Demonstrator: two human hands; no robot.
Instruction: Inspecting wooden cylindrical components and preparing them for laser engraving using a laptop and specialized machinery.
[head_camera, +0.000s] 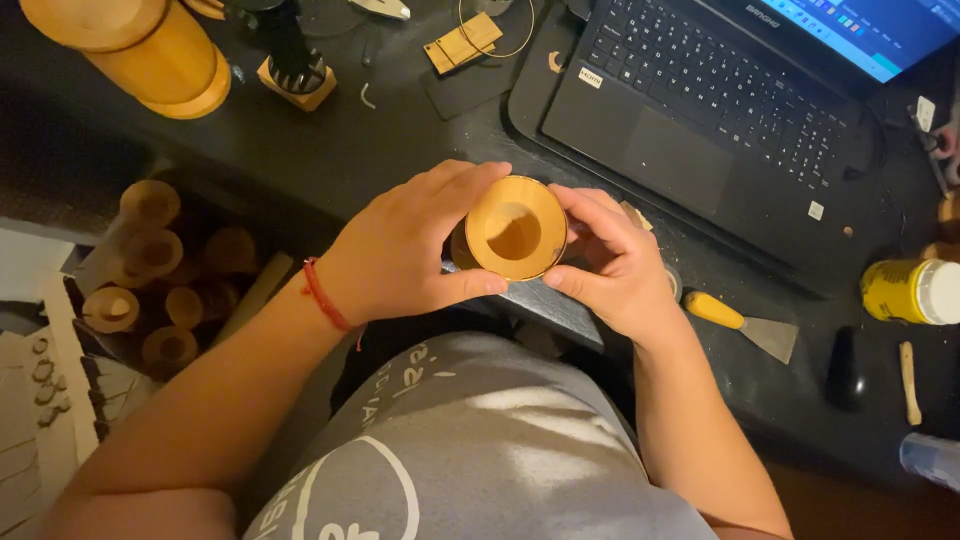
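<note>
At the near edge of the dark worktable (400, 140), seen from the head camera, both hands hold a short bamboo cup (515, 228) with its open mouth turned up toward the lens. The left hand (405, 250) wraps the cup's left side, its thumb pressed under the rim and its fingers curled over the top; a red string bracelet (325, 296) sits on that wrist. The right hand (610, 262) closes on the cup's right side, thumb low and fingers bent around the wall. The cup hangs just above the table edge, over the person's grey shirt (480, 450).

Behind the hands an open black laptop (700, 110) lies with its screen lit. Right of the right hand a putty knife with a yellow handle (740, 322) rests on the table, and further right a yellow container with a white lid (912, 290) lies on its side. At the far left corner stands a large bamboo cylinder (150, 50). Below the table on the left, several cut bamboo tubes (150, 270) are stacked together.
</note>
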